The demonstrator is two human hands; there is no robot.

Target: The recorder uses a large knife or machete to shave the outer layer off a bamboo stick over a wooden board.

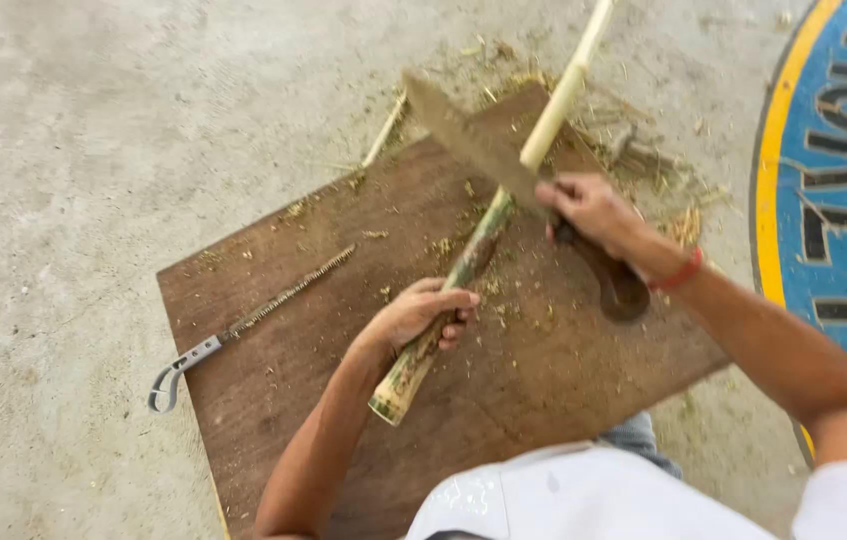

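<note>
A bamboo stick point(489, 225) is lying slantwise across a brown wooden board point(274, 350), running from its near, green-mottled end by the person's body up to a pale, peeled far end that is reaching past the board's far edge. The left hand point(422, 312) is wrapping its fingers around the green part near the lower end, holding it closed and firm. The right hand point(592, 208) is gripping shut around the dark handle of a big knife point(489, 150), whose broad, stained blade is pointing far and left and is crossing the stick right where the green skin is giving way to the pale wood. A red band point(682, 272) is sitting on the right wrist.

Green and yellow shavings point(444, 245) are lying scattered over the board around the stick, with more piling up past the far right corner. To the left, well apart from both hands, a thin saw blade with a grey handle point(244, 325) is resting on the board, its handle hanging over the left edge. The board is sitting on a grey concrete floor point(94, 150), and a blue circle with a yellow rim point(824, 180) is showing on the floor at the right.
</note>
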